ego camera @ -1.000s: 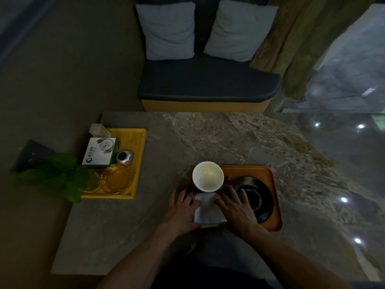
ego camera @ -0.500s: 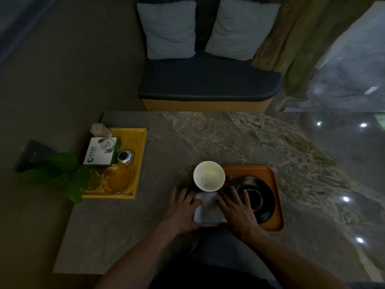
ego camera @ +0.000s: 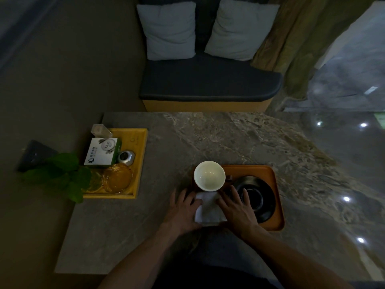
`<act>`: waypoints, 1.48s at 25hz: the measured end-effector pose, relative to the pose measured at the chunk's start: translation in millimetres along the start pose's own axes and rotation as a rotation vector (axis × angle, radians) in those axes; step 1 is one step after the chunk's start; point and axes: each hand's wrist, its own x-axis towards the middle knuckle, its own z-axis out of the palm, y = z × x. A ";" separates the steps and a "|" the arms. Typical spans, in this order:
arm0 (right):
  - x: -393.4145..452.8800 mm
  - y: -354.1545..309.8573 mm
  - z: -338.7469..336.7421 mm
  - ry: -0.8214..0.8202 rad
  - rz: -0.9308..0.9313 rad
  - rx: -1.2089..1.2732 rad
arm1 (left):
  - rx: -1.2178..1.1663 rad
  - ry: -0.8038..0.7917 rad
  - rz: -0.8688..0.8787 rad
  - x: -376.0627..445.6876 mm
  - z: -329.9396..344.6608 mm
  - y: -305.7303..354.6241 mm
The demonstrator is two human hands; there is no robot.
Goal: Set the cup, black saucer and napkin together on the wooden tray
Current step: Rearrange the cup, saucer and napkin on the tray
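Observation:
A white cup (ego camera: pixel 209 175) stands upright at the far left corner of the wooden tray (ego camera: pixel 270 174). The black saucer (ego camera: pixel 260 197) lies on the tray's right half. A folded white napkin (ego camera: pixel 208 210) lies flat at the tray's near left, just in front of the cup. My left hand (ego camera: pixel 183 211) rests palm down with its fingers spread on the napkin's left edge. My right hand (ego camera: pixel 235 209) lies flat on the napkin's right edge, its fingers reaching over the saucer's left rim. Neither hand grips anything.
A yellow tray (ego camera: pixel 141 147) at the table's left holds a white-and-green box (ego camera: pixel 103 151), a glass ashtray (ego camera: pixel 117 177), a small metal piece (ego camera: pixel 126 157) and a clear holder (ego camera: pixel 101 131). A green plant (ego camera: pixel 62 174) overhangs the left edge. A cushioned bench (ego camera: pixel 208 84) stands beyond the marble table (ego camera: pixel 229 138).
Both hands stay flat on the napkin; they and the napkin have barely shifted. The cup and saucer have not moved.

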 end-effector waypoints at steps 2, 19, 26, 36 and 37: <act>-0.5 0.6 -0.7 0.000 -0.002 -0.002 | -0.010 0.003 -0.009 -0.4 -0.7 0.5; -7.1 6.8 0.4 -0.055 -0.010 0.034 | -0.008 -0.022 -0.001 -1.4 2.1 -3.2; -9.2 5.2 0.1 -0.072 0.006 0.046 | -0.016 -0.044 -0.016 -3.6 -1.2 0.4; -10.6 1.5 -6.5 -0.081 0.015 0.041 | -0.001 -0.015 -0.004 -12.3 2.2 -1.6; -10.7 0.0 -7.9 -0.078 0.021 0.034 | 0.011 -0.008 0.005 -14.2 2.8 -2.7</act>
